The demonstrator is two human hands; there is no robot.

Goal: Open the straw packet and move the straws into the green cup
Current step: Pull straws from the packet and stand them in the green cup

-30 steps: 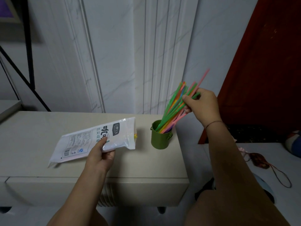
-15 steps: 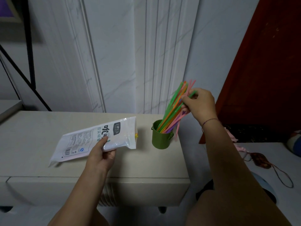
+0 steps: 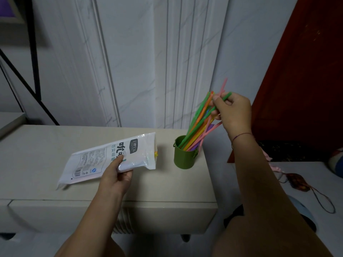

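Bare desk [image 3: 46, 145] left of the packet [image 3: 104, 160], narrow gap between packet and green cup [image 3: 183, 158], leaning straws [image 3: 199, 123] crowding the cup mouth

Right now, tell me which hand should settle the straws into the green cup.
Right. The right hand already pinches the straws whose lower ends sit in the green cup. The left hand holds the straw packet on the cabinet top.
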